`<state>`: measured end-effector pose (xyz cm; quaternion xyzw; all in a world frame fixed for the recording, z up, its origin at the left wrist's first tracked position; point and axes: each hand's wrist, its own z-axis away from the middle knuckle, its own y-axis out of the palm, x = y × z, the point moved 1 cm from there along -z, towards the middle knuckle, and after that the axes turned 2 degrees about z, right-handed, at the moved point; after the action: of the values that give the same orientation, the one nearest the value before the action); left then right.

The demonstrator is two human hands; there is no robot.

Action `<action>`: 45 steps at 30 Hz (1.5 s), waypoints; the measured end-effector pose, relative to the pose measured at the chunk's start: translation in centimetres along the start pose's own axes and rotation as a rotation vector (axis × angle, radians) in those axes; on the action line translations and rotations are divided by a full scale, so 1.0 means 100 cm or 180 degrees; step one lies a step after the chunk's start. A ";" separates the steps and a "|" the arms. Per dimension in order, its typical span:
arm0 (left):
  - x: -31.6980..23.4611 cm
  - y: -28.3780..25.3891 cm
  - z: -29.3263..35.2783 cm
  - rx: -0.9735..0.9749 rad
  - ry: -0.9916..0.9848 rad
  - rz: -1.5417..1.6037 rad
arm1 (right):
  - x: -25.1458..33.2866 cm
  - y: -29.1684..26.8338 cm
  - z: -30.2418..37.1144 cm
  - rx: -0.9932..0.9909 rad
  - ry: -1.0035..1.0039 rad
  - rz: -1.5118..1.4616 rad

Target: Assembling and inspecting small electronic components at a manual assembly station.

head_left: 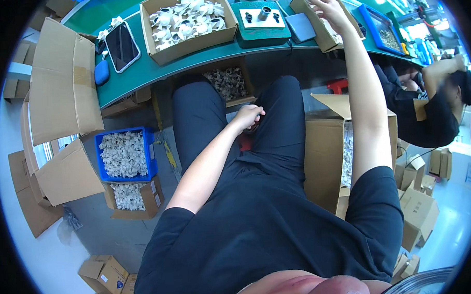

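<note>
My left hand (248, 119) rests over my lap between my thighs, its fingers curled closed. Whatever it holds, if anything, is hidden. My right hand (330, 13) is stretched out over a small open cardboard box (322, 36) on the right part of the bench. Its fingers are bent and a little apart, with nothing visible in them. Left of that box lies a flat grey-blue square case (300, 28). Beside it stands a green fixture (263, 38) with a pale top plate and a round metal post. Farther left, a cardboard tray (162, 57) holds many white finned plastic parts (192, 19).
A phone (122, 46) and a blue pouch (102, 72) lie on the green bench (155, 70). A blue crate (153, 152) of pale parts stands on the left floor. A tall open carton (321, 162) is beside my right leg. A co-worker (426, 106) sits at right.
</note>
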<state>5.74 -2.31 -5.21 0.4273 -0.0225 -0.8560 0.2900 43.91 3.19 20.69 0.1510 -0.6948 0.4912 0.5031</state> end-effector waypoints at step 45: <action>0.004 0.006 -0.019 0.0161 0.0073 0.0156 | 0.017 0.088 0.026 -0.0313 -0.0037 -0.0482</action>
<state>7.27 -2.61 -6.58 0.4436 -0.0512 -0.8429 0.3002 35.57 5.65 17.45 0.1811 -0.7075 0.4163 0.5416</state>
